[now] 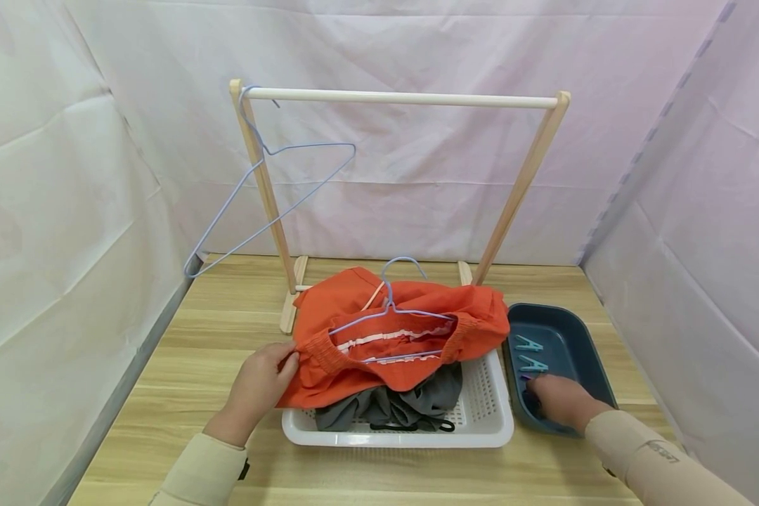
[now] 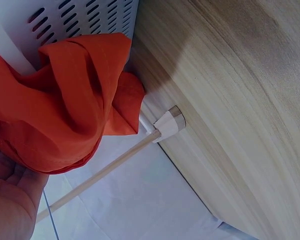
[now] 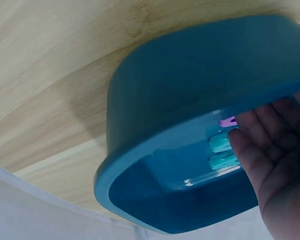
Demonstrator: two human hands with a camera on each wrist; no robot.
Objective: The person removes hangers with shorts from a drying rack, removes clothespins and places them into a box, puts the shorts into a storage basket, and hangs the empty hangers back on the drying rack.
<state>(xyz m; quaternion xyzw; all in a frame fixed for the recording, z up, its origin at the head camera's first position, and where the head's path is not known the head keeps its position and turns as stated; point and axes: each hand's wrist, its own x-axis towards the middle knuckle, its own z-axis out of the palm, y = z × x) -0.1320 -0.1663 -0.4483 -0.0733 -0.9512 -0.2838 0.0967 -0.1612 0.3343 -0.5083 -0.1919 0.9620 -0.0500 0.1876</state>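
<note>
Orange elastic-waist pants (image 1: 367,379) lie spread over a white perforated basket (image 1: 481,439), with a light-blue wire hanger (image 1: 390,306) set inside the waistband and its hook upward. My left hand (image 1: 262,383) pinches the left edge of the pants near the waistband; the left wrist view shows the fabric bunched above that hand (image 2: 12,200). Inside a dark blue basin (image 1: 582,320), my right hand (image 1: 559,398) is at a purple clothespin (image 3: 227,121), its fingertips right beside it. Whether they pinch it I cannot tell. Two teal clothespins (image 1: 531,364) lie beside it.
Behind the basket stands a wooden rack with a white rail (image 1: 405,98). Another light-blue hanger (image 1: 272,221) hangs from the rail's left end. Dark grey cloth (image 1: 386,404) with a black cord lies in the basket under the pants. White fabric walls (image 1: 702,211) enclose the wooden table (image 1: 215,330).
</note>
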